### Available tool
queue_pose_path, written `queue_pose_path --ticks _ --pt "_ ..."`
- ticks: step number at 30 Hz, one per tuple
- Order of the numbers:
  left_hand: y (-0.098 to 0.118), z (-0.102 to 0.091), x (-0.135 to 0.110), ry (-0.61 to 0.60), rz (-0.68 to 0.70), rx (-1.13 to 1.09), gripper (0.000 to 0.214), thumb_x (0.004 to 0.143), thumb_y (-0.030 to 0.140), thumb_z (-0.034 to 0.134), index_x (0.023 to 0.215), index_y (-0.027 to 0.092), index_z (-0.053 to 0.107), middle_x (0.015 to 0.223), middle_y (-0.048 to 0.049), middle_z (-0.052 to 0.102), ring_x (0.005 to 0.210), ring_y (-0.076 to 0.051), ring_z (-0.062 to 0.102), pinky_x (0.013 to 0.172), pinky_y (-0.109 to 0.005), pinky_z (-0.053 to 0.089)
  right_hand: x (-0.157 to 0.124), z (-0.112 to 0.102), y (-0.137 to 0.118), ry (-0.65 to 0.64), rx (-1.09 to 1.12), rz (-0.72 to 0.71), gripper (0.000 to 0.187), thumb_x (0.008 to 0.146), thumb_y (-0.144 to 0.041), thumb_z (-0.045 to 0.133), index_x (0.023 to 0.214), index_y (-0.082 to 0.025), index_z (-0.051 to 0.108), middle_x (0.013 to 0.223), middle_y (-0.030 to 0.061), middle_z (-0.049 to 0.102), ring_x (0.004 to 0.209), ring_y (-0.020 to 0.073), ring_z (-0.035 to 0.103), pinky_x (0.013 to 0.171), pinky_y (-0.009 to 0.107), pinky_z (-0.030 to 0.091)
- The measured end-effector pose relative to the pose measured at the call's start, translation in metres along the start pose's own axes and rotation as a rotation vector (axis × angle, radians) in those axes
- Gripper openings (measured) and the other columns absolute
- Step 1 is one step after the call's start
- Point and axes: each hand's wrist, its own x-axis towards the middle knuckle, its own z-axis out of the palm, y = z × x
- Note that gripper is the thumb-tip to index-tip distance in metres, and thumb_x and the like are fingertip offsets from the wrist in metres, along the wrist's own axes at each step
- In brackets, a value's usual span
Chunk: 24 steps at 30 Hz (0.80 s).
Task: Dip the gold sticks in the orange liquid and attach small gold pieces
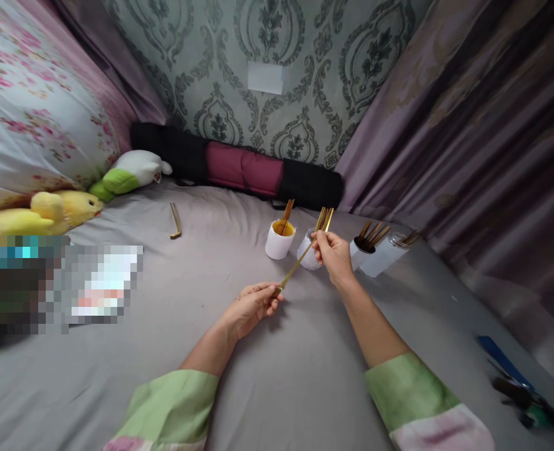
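Gold stick: thin and slanted, held above the sheet between both hands, low end to the left, high end to the right, just in front of the cups.
Left hand: thumb and fingers pinch the stick's low end; the palm hovers close over the sheet.
Right hand: fingers closed on the stick's high end. More gold sticks show just above it; I cannot tell whether the hand holds them or they stand in the cup behind.
Cups: four in a row beyond the hands. A white cup with a yellow inside holds sticks. A second white cup is partly hidden by the stick. A dark-lined cup also holds sticks, and the last one is blurred.
Sheet: grey, softly creased, under everything.
Loose piece: gold and bent, lying alone well left of the cups.
Far edge: a black and maroon roll lies along the wall.
Left: a yellow plush and a white-green plush lie by floral cloth.
Wall: grey-green damask paper.
Right: mauve curtain.
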Motion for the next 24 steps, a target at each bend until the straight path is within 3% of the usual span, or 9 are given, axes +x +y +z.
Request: queue_pose_path --ticks 14,24 --pt "0.003 0.002 -0.001 0.055 0.006 -0.042 0.014 0.075 0.013 0.054 0.088 0.008 0.056 0.077 -0.009 0.06 0.055 -0.007 0.052 0.049 -0.018 0.04 0.006 -0.011 -0.014 -0.093 -0.034 0.049 0.034 0.072 -0.047 0.053 0.074 -0.013 0.058 0.059 0.0001 0.055 0.038 0.0031 0.042 0.03 0.015 0.029" --pt "0.003 -0.003 0.002 0.057 -0.001 -0.096 0.013 0.074 0.013 0.055 0.086 0.008 0.057 0.074 -0.0074 0.059 0.057 -0.007 0.053 0.052 -0.017 0.043 0.016 -0.011 -0.024 -0.1 -0.039 -0.011 0.032 0.073 -0.045 0.054 0.071 -0.013 0.057 0.056 -0.0007 0.053 0.037 0.0033 0.041 0.031 0.015 0.029"
